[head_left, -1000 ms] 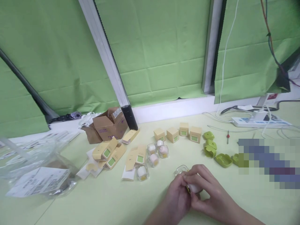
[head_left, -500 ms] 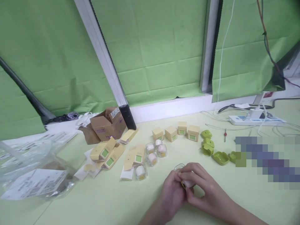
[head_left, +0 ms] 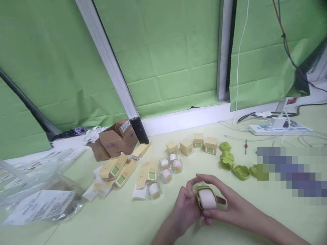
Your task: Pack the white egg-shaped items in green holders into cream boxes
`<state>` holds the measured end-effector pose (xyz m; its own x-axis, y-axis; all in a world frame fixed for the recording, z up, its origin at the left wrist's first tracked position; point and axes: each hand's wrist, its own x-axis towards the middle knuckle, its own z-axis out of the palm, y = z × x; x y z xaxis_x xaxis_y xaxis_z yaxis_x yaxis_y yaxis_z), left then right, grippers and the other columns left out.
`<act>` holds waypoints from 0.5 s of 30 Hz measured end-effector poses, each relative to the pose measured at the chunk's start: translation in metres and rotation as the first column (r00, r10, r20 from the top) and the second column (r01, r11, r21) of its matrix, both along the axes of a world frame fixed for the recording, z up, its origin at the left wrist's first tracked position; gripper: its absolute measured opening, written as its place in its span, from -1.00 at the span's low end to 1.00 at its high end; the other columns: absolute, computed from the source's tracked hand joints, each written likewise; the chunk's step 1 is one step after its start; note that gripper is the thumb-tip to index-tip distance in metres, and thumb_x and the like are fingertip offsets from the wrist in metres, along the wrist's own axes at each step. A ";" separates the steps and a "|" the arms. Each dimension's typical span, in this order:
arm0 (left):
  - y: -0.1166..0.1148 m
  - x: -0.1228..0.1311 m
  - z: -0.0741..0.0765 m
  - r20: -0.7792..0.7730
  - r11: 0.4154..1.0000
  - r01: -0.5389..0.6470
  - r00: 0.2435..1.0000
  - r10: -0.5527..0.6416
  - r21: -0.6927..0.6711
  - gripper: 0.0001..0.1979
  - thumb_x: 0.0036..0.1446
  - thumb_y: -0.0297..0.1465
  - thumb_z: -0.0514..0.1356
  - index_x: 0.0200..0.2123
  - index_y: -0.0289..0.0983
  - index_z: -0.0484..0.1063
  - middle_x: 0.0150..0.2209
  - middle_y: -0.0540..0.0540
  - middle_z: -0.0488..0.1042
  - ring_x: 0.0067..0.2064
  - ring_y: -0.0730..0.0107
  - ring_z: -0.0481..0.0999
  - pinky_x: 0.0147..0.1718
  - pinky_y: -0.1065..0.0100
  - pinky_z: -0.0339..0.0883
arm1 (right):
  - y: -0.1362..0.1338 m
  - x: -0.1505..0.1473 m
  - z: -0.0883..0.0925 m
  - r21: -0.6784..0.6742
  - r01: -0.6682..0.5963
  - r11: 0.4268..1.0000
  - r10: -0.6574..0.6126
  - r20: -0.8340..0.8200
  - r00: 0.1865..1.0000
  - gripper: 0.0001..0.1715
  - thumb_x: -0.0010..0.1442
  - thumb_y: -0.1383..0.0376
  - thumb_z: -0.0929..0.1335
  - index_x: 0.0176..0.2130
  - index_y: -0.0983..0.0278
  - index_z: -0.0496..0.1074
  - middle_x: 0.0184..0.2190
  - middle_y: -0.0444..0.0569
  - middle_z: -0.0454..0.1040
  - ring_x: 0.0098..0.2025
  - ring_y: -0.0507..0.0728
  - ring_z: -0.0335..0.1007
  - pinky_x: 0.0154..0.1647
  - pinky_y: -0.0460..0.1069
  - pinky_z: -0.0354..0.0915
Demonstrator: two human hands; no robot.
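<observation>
Both my hands hold one small white roller in an olive-green holder just above the pale green table. My left hand pinches its left side with thumb and fingers. From the right, my right hand cups it, fingers curled over the top and underneath. The white face of the roller points up at me. Just behind my hands lies a clear plastic case, partly hidden.
Several clear cases with white rollers sit left of my hands. Small tan boxes, flat tan cartons, green holders, a brown cardboard box, a plastic bag and a power strip lie around.
My hands have turned the piece so the white roller in its green holder faces up and is plainly seen. The camera view shifted slightly to the right.
</observation>
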<state>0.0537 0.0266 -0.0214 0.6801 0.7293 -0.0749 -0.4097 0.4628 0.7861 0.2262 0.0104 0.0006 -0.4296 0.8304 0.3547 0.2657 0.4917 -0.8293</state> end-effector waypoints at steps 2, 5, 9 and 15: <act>0.003 -0.007 0.006 -0.210 0.963 -0.092 0.967 0.147 0.252 -0.43 0.00 -0.08 0.01 0.04 -0.19 0.00 -0.37 -0.04 0.44 -0.53 0.37 0.39 -0.57 0.38 0.14 | 0.006 0.007 0.000 -0.144 0.084 0.986 -0.098 -0.098 0.990 -0.47 0.03 0.25 0.42 0.02 0.09 0.32 0.08 0.01 0.34 0.14 0.28 0.22 0.02 0.11 0.30; 0.004 -0.017 0.014 -0.537 0.792 -0.117 0.675 0.506 0.599 -0.32 -0.11 -0.18 0.23 0.07 -0.19 0.06 -0.05 -0.19 0.34 -0.12 0.20 0.36 -0.18 0.23 0.21 | 0.016 0.016 0.001 -0.295 0.173 0.940 -0.257 -0.272 0.927 -0.56 0.07 0.12 0.38 -0.04 0.14 0.34 -0.10 0.02 0.45 -0.03 0.26 0.37 -0.05 0.13 0.33; 0.002 -0.021 0.012 -0.766 0.823 0.112 0.452 0.456 0.556 -0.33 -0.24 -0.32 0.32 0.01 -0.19 0.19 0.02 -0.16 0.18 0.11 0.06 0.15 0.05 0.15 0.05 | 0.026 0.019 -0.003 -0.354 0.201 0.913 -0.314 -0.298 0.901 -0.48 0.05 0.13 0.39 0.01 0.15 0.28 -0.15 -0.01 0.46 -0.15 0.19 0.42 -0.13 0.08 0.36; 0.001 -0.012 -0.005 -0.702 0.785 0.159 0.577 0.418 0.598 -0.36 -0.16 -0.48 0.20 0.06 -0.18 0.12 -0.03 -0.13 0.20 0.04 0.18 0.24 0.05 0.19 0.08 | 0.025 0.016 -0.005 -0.141 0.240 0.960 -0.250 -0.056 0.967 -0.64 0.02 0.18 0.40 -0.14 0.15 0.38 -0.19 -0.04 0.42 -0.11 0.21 0.37 -0.08 0.08 0.31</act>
